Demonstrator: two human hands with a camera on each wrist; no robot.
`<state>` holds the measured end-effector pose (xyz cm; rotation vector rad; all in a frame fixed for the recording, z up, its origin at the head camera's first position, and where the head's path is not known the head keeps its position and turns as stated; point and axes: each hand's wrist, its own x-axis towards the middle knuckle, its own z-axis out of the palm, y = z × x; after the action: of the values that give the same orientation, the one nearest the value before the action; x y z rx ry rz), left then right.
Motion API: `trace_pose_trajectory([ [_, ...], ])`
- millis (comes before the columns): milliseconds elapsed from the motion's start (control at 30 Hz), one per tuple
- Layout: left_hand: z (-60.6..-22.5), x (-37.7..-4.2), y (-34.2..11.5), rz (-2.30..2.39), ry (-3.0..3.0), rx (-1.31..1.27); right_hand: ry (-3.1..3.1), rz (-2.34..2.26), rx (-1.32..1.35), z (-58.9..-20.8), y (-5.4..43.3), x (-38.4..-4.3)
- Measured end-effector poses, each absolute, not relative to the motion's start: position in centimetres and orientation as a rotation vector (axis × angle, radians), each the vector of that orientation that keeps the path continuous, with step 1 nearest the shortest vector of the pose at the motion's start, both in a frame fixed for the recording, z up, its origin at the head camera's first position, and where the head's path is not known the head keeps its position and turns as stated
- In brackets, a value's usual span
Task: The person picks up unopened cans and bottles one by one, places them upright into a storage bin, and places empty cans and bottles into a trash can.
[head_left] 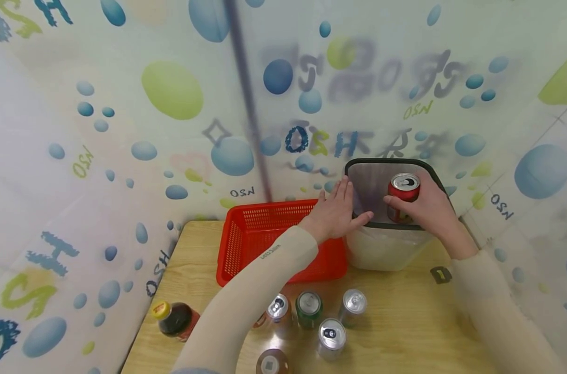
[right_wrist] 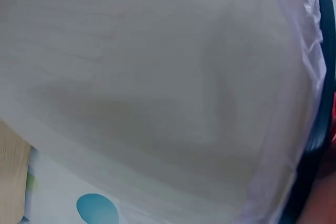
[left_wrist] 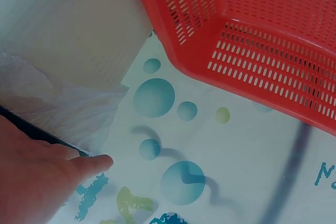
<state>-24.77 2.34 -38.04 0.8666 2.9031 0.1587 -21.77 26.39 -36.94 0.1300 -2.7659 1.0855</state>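
Note:
My right hand (head_left: 434, 209) grips a red drink can (head_left: 404, 193) with an opened top, holding it upright within the mouth of a whitish bin (head_left: 381, 252) with a dark rim. In the right wrist view the bin wall (right_wrist: 157, 66) fills most of the picture, and only a bit of the red can shows past the rim (right_wrist: 314, 148). My left hand (head_left: 333, 212) rests at the bin's left rim with its fingers straight and thumb spread. The left wrist view shows this hand (left_wrist: 44, 174) against the rim, over a thin plastic liner (left_wrist: 58, 108).
Left of the bin stands a red perforated basket (head_left: 223, 254), partly behind my left forearm. Nearer are a green can (head_left: 308, 307), several silver-topped cans (head_left: 332, 335), a brown-tinted bottle (head_left: 272, 362) and a dark bottle with a yellow cap (head_left: 174, 319). Patterned walls enclose the wooden table (head_left: 405, 327).

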Motion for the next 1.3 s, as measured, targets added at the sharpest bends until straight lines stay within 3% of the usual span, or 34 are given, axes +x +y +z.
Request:
trace_pose_trajectory([
  [600,-38.0,-24.9,2.2,0.171,2.897,0.873,-3.146,0.786,0.34,-36.7,27.7,-23.0],
  [867,-38.1,-24.9,2.2,0.174,2.897,0.886,-3.182,0.729,0.279,-36.6,27.8,-22.8],
  [1300,-38.2,-25.0,2.4,0.202,2.881,0.864,-2.842,0.827,0.292,-35.8,27.7,-19.9],
])
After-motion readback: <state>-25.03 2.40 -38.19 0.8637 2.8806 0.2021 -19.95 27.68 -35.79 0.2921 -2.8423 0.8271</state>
